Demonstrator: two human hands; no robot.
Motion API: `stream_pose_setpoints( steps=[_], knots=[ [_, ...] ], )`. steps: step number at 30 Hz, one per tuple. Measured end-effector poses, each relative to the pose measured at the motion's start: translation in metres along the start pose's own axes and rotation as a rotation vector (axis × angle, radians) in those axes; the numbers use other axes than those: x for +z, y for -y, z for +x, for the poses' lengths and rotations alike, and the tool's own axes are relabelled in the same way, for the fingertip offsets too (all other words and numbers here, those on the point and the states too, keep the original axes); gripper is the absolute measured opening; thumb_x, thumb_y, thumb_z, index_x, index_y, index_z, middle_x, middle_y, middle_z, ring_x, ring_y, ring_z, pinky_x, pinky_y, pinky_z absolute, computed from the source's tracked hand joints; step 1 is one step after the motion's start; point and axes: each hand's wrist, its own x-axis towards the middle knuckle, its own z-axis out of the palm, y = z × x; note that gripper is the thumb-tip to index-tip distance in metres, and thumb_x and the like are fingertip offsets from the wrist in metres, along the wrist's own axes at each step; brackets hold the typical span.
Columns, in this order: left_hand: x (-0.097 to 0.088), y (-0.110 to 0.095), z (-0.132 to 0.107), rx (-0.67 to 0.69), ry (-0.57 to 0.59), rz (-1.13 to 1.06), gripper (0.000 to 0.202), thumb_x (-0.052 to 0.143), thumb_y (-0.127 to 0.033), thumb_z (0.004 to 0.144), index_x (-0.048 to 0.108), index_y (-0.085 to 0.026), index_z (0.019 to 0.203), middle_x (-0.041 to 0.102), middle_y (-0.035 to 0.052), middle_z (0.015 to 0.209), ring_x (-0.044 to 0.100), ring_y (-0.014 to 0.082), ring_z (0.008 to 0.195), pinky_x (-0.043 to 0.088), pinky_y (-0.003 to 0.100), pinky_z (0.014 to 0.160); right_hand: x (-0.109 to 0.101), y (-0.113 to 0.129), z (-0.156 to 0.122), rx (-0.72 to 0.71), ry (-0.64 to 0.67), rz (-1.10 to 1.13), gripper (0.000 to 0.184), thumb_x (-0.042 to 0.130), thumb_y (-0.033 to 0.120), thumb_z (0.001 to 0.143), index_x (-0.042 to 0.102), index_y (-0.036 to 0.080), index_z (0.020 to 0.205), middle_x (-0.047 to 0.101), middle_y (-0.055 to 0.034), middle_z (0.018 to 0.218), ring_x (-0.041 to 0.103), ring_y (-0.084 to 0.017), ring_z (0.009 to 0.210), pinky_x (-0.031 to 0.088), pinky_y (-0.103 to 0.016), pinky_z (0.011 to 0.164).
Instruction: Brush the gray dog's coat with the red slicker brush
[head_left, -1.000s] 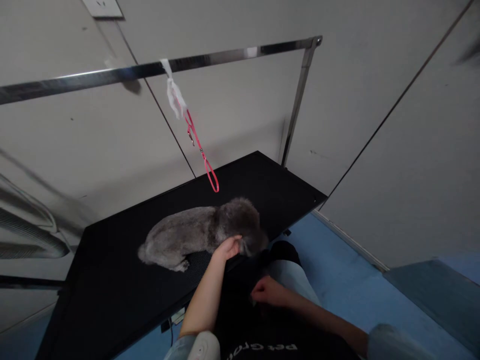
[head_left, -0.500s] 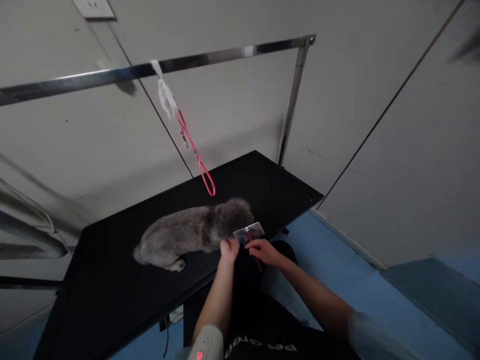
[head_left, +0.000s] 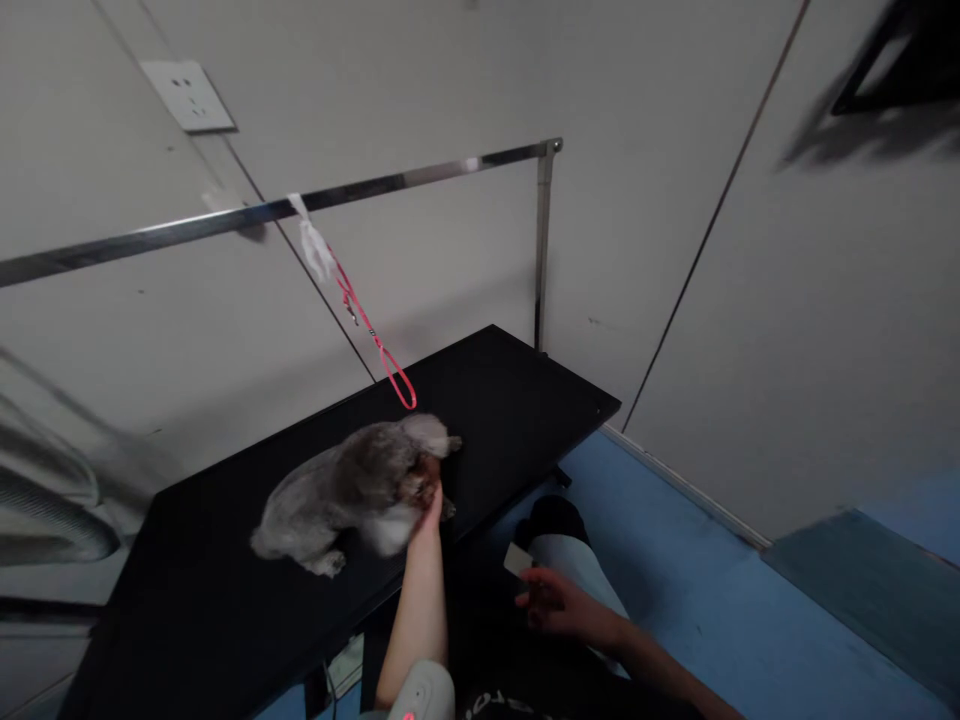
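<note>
A grey, short-clipped dog (head_left: 322,490) sits or lies on the black tabletop, its head turned toward me. My left hand (head_left: 429,502) is at the dog's face, holding it by the muzzle or chin; the fingers are partly hidden by fur. Lower right, off the table's edge and above my lap, my right hand (head_left: 559,603) is closed around the handle of a slicker brush (head_left: 517,560). Its pale rectangular head shows past the fingers, while the handle is mostly hidden in the hand. The brush is apart from the dog.
The black grooming table (head_left: 525,400) stands against the wall. A metal bar (head_left: 390,183) spans above it, with a pink loop leash (head_left: 375,338) hanging down near the dog. A ribbed hose (head_left: 64,515) is at the left. Blue floor (head_left: 660,520) lies to the right.
My left hand has gone from beside the brush to the dog's face, and the dog's head has turned toward me. My right hand has lowered with the brush, away from the dog.
</note>
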Motion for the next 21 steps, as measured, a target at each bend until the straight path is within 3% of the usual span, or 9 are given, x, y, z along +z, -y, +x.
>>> stream_pose_setpoints(
  steps=[3, 5, 7, 9, 11, 14, 17, 19, 21],
  knots=[
    [0.001, -0.035, -0.002, -0.039, -0.123, -0.343, 0.016, 0.042, -0.027, 0.088, 0.051, -0.021, 0.076, 0.056, -0.0008, 0.066, 0.055, 0.0101, 0.059, 0.043, 0.018, 0.051, -0.002, 0.012, 0.009, -0.073, -0.013, -0.077, 0.063, 0.076, 0.044, 0.062, 0.049, 0.024, 0.116, 0.062, -0.0102, 0.110, 0.062, -0.022, 0.093, 0.047, -0.038, 0.083],
    [0.005, -0.055, -0.002, -0.152, -0.177, -0.450, 0.022, 0.040, -0.025, 0.090, 0.045, -0.020, 0.069, 0.041, -0.0046, 0.051, 0.033, 0.0054, 0.038, 0.025, 0.013, 0.035, 0.002, 0.020, 0.017, -0.096, 0.044, -0.144, 0.068, 0.077, 0.048, 0.060, 0.049, 0.023, 0.117, 0.061, -0.0117, 0.111, 0.060, -0.024, 0.100, 0.045, -0.042, 0.088],
    [0.009, -0.068, -0.007, -0.161, -0.199, -0.463, 0.026, 0.039, -0.025, 0.090, 0.041, -0.020, 0.065, 0.026, -0.0080, 0.046, 0.019, 0.0046, 0.033, 0.013, 0.014, 0.031, 0.010, 0.027, 0.024, -0.091, 0.168, -0.158, 0.077, 0.078, 0.051, 0.057, 0.046, 0.023, 0.122, 0.057, -0.0140, 0.121, 0.057, -0.026, 0.109, 0.042, -0.044, 0.093],
    [0.011, -0.072, -0.019, -0.144, -0.210, -0.466, 0.030, 0.038, -0.026, 0.091, 0.036, -0.020, 0.062, 0.017, -0.0096, 0.046, 0.015, 0.0044, 0.031, 0.009, 0.014, 0.031, 0.023, 0.028, 0.032, -0.064, 0.255, -0.124, 0.076, 0.071, 0.059, 0.063, 0.045, 0.023, 0.125, 0.056, -0.0147, 0.124, 0.056, -0.025, 0.112, 0.042, -0.042, 0.092],
    [0.008, -0.070, -0.037, -0.132, -0.214, -0.468, 0.032, 0.037, -0.027, 0.092, 0.031, -0.021, 0.061, 0.014, -0.0102, 0.047, 0.014, 0.0040, 0.031, 0.008, 0.014, 0.031, 0.039, 0.026, 0.041, -0.042, 0.212, -0.126, 0.063, 0.057, 0.064, 0.074, 0.052, 0.021, 0.118, 0.062, -0.0122, 0.109, 0.061, -0.023, 0.101, 0.048, -0.037, 0.082],
    [-0.007, -0.067, -0.070, -0.134, -0.192, -0.396, 0.033, 0.041, -0.029, 0.090, 0.029, -0.021, 0.061, 0.015, -0.0110, 0.047, 0.014, 0.0033, 0.030, 0.007, 0.014, 0.031, 0.065, 0.030, 0.059, -0.017, 0.069, -0.317, 0.037, 0.054, 0.050, 0.079, 0.060, 0.018, 0.097, 0.063, -0.0036, 0.076, 0.062, -0.015, 0.067, 0.047, -0.026, 0.057],
    [-0.030, -0.076, -0.097, -0.109, -0.179, -0.235, 0.036, 0.051, -0.033, 0.085, 0.028, -0.021, 0.059, 0.016, -0.0119, 0.046, 0.015, 0.0019, 0.031, 0.007, 0.014, 0.032, 0.091, 0.062, 0.085, 0.004, 0.226, -0.613, 0.020, 0.057, 0.025, 0.075, 0.065, 0.017, 0.090, 0.060, 0.0012, 0.063, 0.053, -0.010, 0.050, 0.039, -0.020, 0.046],
    [-0.043, -0.092, -0.110, -0.102, -0.188, -0.137, 0.041, 0.055, -0.036, 0.081, 0.025, -0.021, 0.057, 0.016, -0.0120, 0.045, 0.015, 0.0014, 0.031, 0.007, 0.014, 0.033, 0.107, 0.095, 0.106, -0.124, 0.383, -0.773, 0.023, 0.055, 0.018, 0.073, 0.069, 0.018, 0.091, 0.064, 0.0007, 0.065, 0.055, -0.010, 0.052, 0.043, -0.021, 0.050],
    [-0.054, -0.111, -0.120, -0.070, -0.186, -0.087, 0.045, 0.057, -0.038, 0.077, 0.023, -0.022, 0.055, 0.017, -0.0118, 0.042, 0.015, 0.0011, 0.031, 0.008, 0.014, 0.033, 0.124, 0.124, 0.128, -0.374, 0.411, -0.852, 0.024, 0.054, 0.015, 0.073, 0.072, 0.020, 0.088, 0.069, -0.0012, 0.074, 0.061, -0.014, 0.064, 0.048, -0.025, 0.064]
  ],
)
